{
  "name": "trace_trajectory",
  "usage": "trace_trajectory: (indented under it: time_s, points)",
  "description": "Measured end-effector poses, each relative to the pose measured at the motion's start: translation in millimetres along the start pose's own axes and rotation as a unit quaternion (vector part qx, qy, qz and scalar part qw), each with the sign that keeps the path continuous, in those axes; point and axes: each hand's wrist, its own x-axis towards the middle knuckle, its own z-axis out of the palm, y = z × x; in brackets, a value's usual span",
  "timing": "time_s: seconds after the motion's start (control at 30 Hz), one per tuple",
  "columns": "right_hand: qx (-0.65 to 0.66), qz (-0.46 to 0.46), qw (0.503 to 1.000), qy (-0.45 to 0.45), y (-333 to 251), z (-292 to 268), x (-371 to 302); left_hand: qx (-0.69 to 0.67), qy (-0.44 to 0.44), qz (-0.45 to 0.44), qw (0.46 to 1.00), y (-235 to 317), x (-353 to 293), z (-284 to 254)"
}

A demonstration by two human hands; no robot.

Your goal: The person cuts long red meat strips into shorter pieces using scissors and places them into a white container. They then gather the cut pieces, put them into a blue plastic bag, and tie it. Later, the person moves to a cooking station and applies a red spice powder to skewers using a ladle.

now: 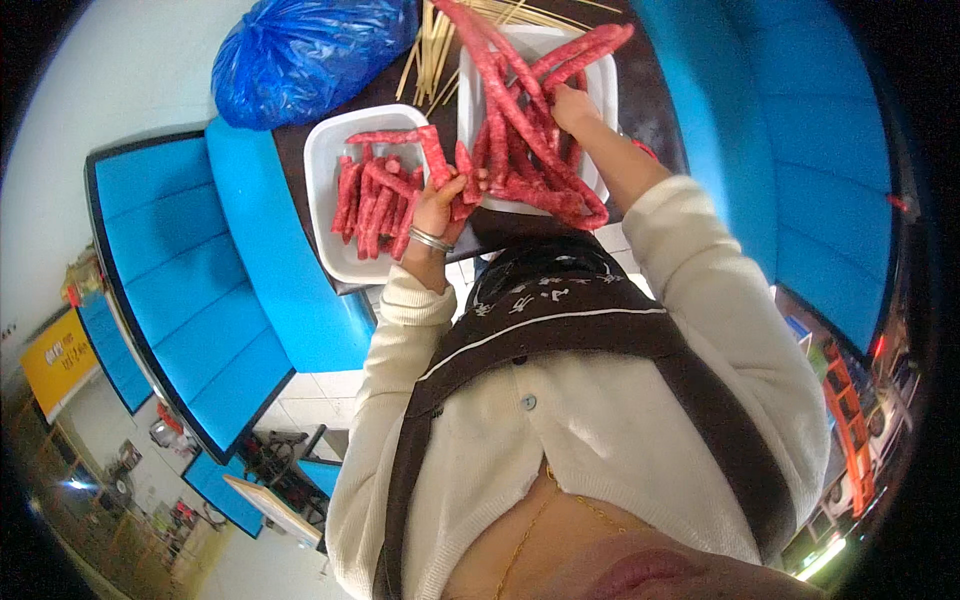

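My left hand, with a bracelet at the wrist, is closed around short cut sausage pieces at the inner edge of the left white tray. More short red sausages lie inside that tray. Over the right white tray, my right hand is closed at a long sausage; its fingertips are partly hidden. Long, uncut links of sausage fill this tray, some looping over its far and near rims.
The trays stand on a dark table. Thin wooden skewers lie behind them. A full blue plastic bag sits at the far left. Blue padded benches flank the table on both sides.
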Motion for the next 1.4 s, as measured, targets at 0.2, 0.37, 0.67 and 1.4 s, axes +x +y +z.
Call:
trace_trajectory:
  time_s: [0.2, 0.37, 0.67, 1.4]
  points:
    - [-0.002, 0.050, 0.999, 0.018, 8, -1, 1, -0.015, 0.006, -0.037, 0.999, 7, -3, 3]
    - [0.212, -0.120, 0.966, 0.093, -17, -54, -56, -0.051, -0.018, 0.022, 0.998, 8, -1, 9]
    - [0.617, -0.226, 0.754, 0.002, -85, -28, -173, -0.244, -0.013, 0.121, 0.962, 25, -11, 44]
    - [0.041, -0.429, 0.894, 0.126, -160, 30, -199, -0.105, 0.136, 0.290, 0.942, 10, -78, -19]
